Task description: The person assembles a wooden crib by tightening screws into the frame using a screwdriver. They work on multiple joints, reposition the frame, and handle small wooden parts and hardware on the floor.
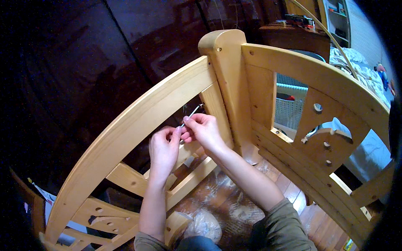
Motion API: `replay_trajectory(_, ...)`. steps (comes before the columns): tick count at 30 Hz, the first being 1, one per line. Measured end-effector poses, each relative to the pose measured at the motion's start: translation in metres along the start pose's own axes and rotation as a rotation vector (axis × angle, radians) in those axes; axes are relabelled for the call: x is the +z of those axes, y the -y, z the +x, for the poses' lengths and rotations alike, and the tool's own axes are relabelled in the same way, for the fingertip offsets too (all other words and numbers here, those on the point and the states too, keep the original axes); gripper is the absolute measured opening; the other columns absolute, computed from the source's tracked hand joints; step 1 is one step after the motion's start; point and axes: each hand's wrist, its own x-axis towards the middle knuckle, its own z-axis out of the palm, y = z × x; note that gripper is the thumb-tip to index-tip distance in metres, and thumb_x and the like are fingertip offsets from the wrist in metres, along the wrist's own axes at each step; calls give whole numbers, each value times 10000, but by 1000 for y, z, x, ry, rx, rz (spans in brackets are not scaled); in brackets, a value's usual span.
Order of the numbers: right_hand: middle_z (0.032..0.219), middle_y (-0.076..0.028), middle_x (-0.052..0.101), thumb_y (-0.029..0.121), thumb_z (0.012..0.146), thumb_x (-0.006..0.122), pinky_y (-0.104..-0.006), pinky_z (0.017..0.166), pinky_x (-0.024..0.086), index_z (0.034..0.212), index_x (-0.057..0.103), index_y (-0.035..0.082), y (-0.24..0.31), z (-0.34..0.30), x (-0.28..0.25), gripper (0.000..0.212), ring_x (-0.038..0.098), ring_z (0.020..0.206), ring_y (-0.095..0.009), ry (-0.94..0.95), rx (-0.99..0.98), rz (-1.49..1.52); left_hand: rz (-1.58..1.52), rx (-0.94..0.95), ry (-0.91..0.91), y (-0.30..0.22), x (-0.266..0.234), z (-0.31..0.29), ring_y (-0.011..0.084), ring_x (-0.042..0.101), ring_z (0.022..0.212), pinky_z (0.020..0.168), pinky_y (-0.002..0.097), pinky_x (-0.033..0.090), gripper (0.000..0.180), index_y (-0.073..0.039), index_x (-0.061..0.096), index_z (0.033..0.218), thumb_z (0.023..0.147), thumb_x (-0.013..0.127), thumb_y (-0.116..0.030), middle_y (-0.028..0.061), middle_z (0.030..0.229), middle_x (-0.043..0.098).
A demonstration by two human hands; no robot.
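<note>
My left hand (163, 148) and my right hand (204, 131) meet in front of the left wooden panel (121, 113). Between their fingertips is a thin, pale metal rod (192, 113), held at a slant. Its upper end stands out past my right thumb toward the panel's upright slat (215, 113); a small crosspiece seems to show there, too small to make out. Both hands are closed in a pinch, and the rod's lower end is hidden in the fingers. Just beyond my right hand rises the thick rounded corner post (228, 83), where two panels join.
The right panel (289, 54) has curved cut-outs and bolt holes. Behind the left panel stands a glossy dark cabinet (125, 37). A clear plastic bag (204, 226) lies on the dusty wooden floor (238, 205) near my knees. A bed (356, 58) is at the far right.
</note>
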Motion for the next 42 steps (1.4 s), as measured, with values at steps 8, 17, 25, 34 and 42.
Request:
replay_trajectory(8,635,-74,590,167,849,523,-213,421,459,715,549,-7,0,-1,5,221,557,497,-101,-62,-32,34,-38,18,-11,1,0,5,217,559,523,509,314,427,231,12,611,722,792,579,-205,130,599,581)
replay_trajectory(17,602,-70,579,172,842,541,-217,419,451,680,536,6,5,0,15,232,547,488,-97,-157,-29,-10,-63,241,-176,1,3,2,249,585,582,545,321,447,160,11,606,713,761,602,-142,133,656,601)
replay_trajectory(25,576,-84,567,130,829,552,-224,407,450,650,514,3,-1,7,15,222,545,463,-113,-201,-49,31,-127,-245,250,34,-4,9,243,537,634,597,346,413,360,21,570,791,896,403,-279,122,672,561)
replay_trajectory(34,587,-92,578,114,826,546,-230,419,473,660,519,-9,-7,9,15,209,587,504,-135,-213,-58,40,-89,-345,282,33,-14,11,161,456,522,522,309,376,528,7,572,648,847,439,-463,67,548,501)
replay_trajectory(42,621,-117,592,107,826,537,-244,441,490,696,523,-26,-4,13,20,186,602,527,-155,-238,-23,92,-853,-716,355,41,-15,22,56,413,490,439,156,334,348,-81,535,728,809,554,-419,-10,603,502)
